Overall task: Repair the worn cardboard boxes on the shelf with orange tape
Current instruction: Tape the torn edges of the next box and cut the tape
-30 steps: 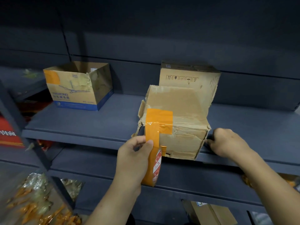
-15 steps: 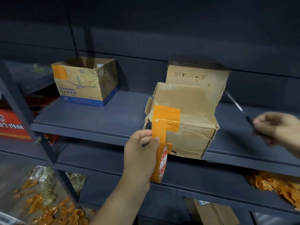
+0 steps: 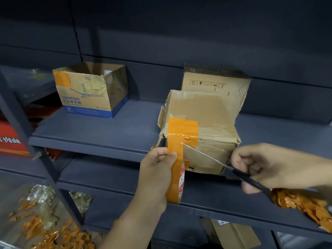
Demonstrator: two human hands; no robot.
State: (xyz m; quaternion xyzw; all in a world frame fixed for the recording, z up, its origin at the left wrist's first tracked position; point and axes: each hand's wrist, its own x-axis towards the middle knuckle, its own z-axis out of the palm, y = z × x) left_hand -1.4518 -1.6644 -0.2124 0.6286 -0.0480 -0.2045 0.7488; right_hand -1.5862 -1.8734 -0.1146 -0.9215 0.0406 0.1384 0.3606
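Nearest, the left hand [image 3: 158, 169] grips the tape roll [image 3: 177, 180], its strip pulled taut up to the box [image 3: 199, 137] at the shelf [image 3: 100, 133] edge. The right hand [image 3: 265, 168] holds scissors [image 3: 215, 161] — tips at the strip. A slack strip could fold onto itself, or the blades might nick the cardboard — spoiling the patch.

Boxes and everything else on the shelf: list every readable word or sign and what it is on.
"DIAMOND": open box, above blurred Chinese characters.
Handling pictograms, including up-arrows and an umbrella: rear box.
Large white Chinese characters, cut off: red packaging.
Red print on tape roll: too blurred to read.
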